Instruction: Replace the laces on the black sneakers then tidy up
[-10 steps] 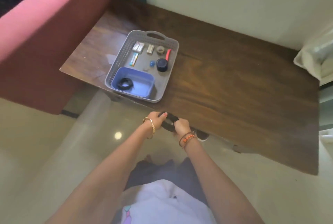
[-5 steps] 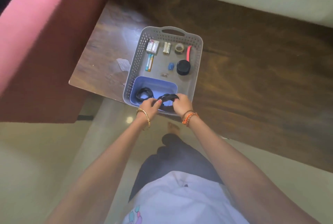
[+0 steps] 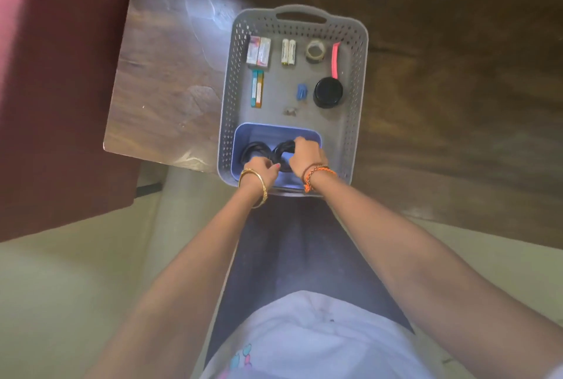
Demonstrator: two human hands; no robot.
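Both hands have gone from the table edge into the blue tub (image 3: 275, 134), carrying the coiled black lace (image 3: 284, 149) with them. That tub sits in the near end of the grey basket (image 3: 355, 122) on the wooden table (image 3: 457, 89). At the tub's left side lies a second lace coil (image 3: 254, 148). Just right of it, the left hand (image 3: 262, 166) pinches the carried coil's near edge, fingers curled. Further right, the right hand (image 3: 305, 153) grips the same coil from above, fingers wrapped over it. Beyond the tub the basket holds batteries (image 3: 288, 51), a tape roll (image 3: 315, 51) and a black jar (image 3: 328, 92).
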